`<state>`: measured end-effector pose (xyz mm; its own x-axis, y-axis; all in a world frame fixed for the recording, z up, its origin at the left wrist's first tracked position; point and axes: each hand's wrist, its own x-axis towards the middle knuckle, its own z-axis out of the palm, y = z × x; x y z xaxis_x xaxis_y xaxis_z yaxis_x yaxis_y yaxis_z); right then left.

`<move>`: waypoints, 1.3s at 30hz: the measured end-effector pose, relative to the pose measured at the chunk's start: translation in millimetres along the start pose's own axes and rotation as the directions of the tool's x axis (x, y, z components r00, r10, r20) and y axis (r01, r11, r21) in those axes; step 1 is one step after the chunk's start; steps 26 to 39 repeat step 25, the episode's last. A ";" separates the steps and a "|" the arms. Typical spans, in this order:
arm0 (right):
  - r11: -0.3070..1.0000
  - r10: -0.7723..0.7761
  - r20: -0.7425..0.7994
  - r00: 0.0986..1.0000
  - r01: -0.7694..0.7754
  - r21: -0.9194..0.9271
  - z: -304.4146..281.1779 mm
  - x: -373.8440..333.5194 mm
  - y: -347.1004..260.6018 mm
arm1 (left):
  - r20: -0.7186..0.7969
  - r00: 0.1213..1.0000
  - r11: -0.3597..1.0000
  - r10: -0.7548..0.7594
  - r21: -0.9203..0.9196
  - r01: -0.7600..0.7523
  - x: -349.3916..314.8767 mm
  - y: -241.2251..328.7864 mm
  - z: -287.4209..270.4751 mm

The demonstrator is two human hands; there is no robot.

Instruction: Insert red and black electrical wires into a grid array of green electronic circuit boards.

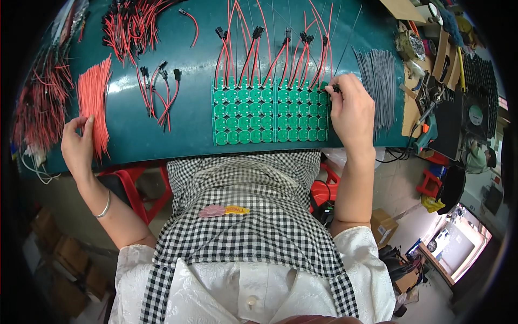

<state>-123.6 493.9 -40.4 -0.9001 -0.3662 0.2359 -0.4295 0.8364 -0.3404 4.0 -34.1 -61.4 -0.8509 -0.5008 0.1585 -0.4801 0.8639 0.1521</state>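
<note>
My left hand [78, 147] is at the left edge of a flat bundle of red wires [96, 100], thumb and fingertips closed on strands at its side. At the upper right corner of a green circuit board panel [243, 116], my right hand [352, 110] pinches a small black plug connector [335, 88]; its leads are mostly hidden by the fingers. The panel consists of round boards in rows, in two joined blocks. Along its far edge stand several red and black wire leads with black connectors [257, 32]. A bundle of grey wires [376, 89] lies just right of my right hand.
Several loose connector leads [162, 92] lie between the red bundle and the panel. A heap of red leads [129, 29] is farther back, another pile [40, 102] at far left. A green and orange glue gun [426, 132] and cardboard pieces [413, 108] sit at the right.
</note>
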 end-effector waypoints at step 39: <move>0.989 0.122 -0.007 0.992 -0.121 0.085 10.3 0.7 1.3 | 0.111 0.992 0.999 -0.053 -0.006 0.054 5.4 18.8 -15.8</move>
